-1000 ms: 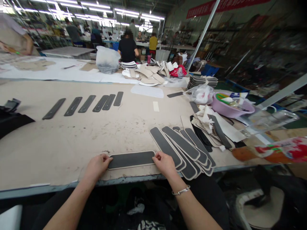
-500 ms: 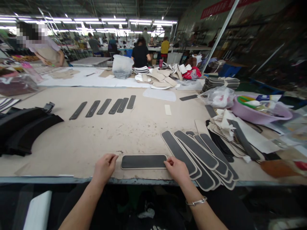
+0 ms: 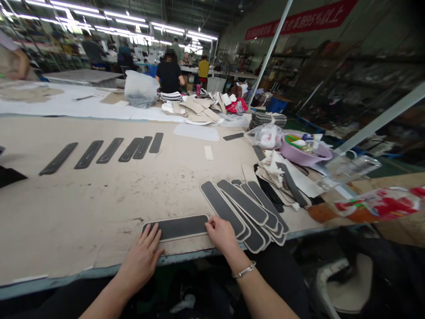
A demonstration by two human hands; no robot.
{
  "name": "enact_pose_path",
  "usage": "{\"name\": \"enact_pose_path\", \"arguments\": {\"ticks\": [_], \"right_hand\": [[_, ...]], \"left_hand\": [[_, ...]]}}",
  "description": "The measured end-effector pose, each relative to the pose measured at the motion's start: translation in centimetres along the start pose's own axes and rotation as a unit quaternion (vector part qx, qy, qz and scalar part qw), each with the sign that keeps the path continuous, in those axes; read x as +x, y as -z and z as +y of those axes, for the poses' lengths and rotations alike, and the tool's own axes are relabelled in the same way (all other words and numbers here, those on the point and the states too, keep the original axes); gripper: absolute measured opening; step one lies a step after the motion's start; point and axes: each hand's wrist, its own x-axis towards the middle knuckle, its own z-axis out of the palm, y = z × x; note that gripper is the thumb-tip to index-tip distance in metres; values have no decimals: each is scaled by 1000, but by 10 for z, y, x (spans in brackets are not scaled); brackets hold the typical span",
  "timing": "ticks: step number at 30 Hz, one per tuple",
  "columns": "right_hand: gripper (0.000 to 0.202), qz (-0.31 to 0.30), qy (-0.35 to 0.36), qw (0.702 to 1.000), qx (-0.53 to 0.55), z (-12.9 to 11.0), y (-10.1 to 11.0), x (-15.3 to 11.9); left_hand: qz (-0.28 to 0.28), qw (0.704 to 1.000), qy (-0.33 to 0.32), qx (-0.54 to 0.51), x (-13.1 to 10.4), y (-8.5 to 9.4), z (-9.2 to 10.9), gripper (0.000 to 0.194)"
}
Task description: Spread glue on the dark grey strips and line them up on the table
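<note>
On the table (image 3: pixel 99 199): grey strip (image 3: pixel 182 227)
One end is covered by the left hand (image 3: pixel 144 252), fingers extended; one pinched by the right hand (image 3: pixel 222 232); best pressed evenly.

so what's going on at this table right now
A person's left hand is laid on the left end of a long, dark grey strip with a beige border, flat on the beige-covered table. The right hand has bunched fingertips at its right end. Similar bordered strips lie in an overlapping fanned pile just to the right, and six smaller dark grey strips lie farther back, toward the left.
</note>
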Motion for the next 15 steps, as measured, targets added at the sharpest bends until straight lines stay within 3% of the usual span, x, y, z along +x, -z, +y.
{"name": "enact_pose_path", "arguments": {"ticks": [15], "right_hand": [[13, -4, 4, 1000, -21, 1, -1, 4]], "left_hand": [[4, 1000, 8, -20, 2, -8, -1, 56]]}}
